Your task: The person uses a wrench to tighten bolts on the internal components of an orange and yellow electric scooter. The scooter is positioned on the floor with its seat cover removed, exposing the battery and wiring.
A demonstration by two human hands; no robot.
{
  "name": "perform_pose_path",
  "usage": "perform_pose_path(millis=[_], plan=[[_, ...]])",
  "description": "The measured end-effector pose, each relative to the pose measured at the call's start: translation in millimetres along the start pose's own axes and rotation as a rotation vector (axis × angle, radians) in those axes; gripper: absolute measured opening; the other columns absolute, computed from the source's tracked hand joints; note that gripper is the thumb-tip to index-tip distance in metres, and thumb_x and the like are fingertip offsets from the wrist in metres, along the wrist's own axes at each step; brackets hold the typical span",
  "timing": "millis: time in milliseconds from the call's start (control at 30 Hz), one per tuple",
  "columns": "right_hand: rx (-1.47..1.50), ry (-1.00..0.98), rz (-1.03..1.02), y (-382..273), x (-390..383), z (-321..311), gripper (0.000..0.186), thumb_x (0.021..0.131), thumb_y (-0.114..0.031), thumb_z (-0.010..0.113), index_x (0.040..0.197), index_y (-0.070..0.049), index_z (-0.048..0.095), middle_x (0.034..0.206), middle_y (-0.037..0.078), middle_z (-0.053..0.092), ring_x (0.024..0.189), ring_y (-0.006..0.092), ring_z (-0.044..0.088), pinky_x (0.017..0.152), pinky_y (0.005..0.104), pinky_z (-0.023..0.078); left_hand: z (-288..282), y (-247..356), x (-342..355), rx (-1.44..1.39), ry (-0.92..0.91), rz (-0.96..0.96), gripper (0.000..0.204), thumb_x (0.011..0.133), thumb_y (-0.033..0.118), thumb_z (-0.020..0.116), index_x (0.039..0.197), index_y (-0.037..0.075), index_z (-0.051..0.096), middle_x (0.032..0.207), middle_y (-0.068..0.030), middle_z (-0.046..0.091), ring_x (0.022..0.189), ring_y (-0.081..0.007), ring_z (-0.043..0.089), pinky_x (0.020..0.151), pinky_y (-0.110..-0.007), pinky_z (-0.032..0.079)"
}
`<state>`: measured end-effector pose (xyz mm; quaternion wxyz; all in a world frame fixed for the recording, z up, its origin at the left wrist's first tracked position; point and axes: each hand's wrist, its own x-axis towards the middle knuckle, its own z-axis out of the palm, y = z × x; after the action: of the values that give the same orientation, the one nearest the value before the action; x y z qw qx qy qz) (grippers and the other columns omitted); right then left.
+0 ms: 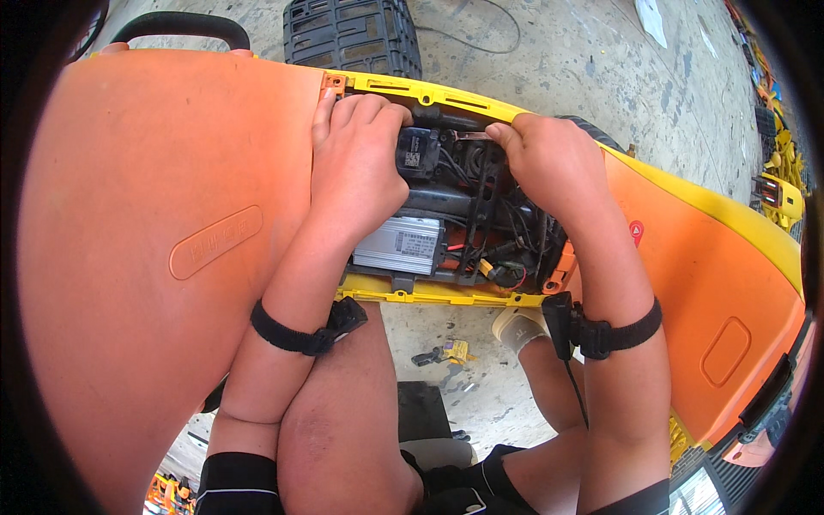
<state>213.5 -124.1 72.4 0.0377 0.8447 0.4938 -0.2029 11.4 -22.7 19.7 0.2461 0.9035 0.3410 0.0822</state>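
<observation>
An orange ride-on vehicle body (172,172) lies across my lap area, with an opening in its middle framed by a yellow rim (446,99). My right hand (554,159) is closed on a metal wrench (470,136), whose far end points left into the opening. My left hand (359,150) is bent at the opening's left end, fingers curled down beside a black box with a square code label (417,153). Its fingertips are hidden, and what they grip does not show. Below the hands sits a silver finned controller (396,245) with wires running from its right side.
A yellow connector (487,268) and loose wires lie in the opening's near right part. Beyond the body a black treaded wheel (350,36) stands on the concrete floor. Small yellow and black items (455,351) lie on the floor between my legs. Yellow parts (781,163) are at far right.
</observation>
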Motion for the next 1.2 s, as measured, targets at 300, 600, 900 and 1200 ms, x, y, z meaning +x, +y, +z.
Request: perform_pose_path(millis=[300,600,900,1200], plan=[[-0.133,-0.023,-0.021,-13.9,9.3,-8.3,0.038,0.104,-0.039,0.065,0.094,-0.007,0.083,0.09,0.018,0.079,0.084,0.0387,0.077,0.076,0.0496,0.061,0.7,-0.3,-0.2,0.008,0.011,0.003,0.049,0.072,-0.012,0.066,0.117,0.009,0.069,0.12,-0.0073,0.066,0.135,-0.0311,0.054,0.131,-0.053,0.02],[-0.13,-0.021,0.074,-21.5,5.7,-0.8,0.037,0.102,-0.04,0.068,0.093,-0.008,0.084,0.089,0.018,0.08,0.083,0.0374,0.079,0.075,0.0486,0.062,0.9,0.1,0.0,0.012,0.016,-0.001,0.049,0.071,-0.011,0.067,0.116,0.009,0.069,0.12,-0.0071,0.066,0.134,-0.0306,0.055,0.131,-0.052,0.02],[0.001,0.014,0.227,-23.4,-6.0,14.8,0.046,0.105,-0.045,0.062,0.092,-0.005,0.08,0.085,0.022,0.077,0.083,0.0436,0.076,0.077,0.0534,0.06,1.7,-0.4,0.4,0.017,0.018,0.005,0.05,0.072,-0.011,0.066,0.117,0.009,0.069,0.12,-0.0064,0.066,0.133,-0.0304,0.056,0.131,-0.052,0.021],[0.065,0.12,0.308,-29.0,-31.4,36.3,0.047,0.106,-0.044,0.061,0.086,-0.005,0.078,0.082,0.022,0.077,0.079,0.043,0.077,0.075,0.0535,0.061,2.0,-0.1,-0.2,0.008,0.022,0.011,0.047,0.073,-0.009,0.066,0.116,0.01,0.069,0.119,-0.0067,0.065,0.132,-0.0304,0.056,0.131,-0.052,0.02]])
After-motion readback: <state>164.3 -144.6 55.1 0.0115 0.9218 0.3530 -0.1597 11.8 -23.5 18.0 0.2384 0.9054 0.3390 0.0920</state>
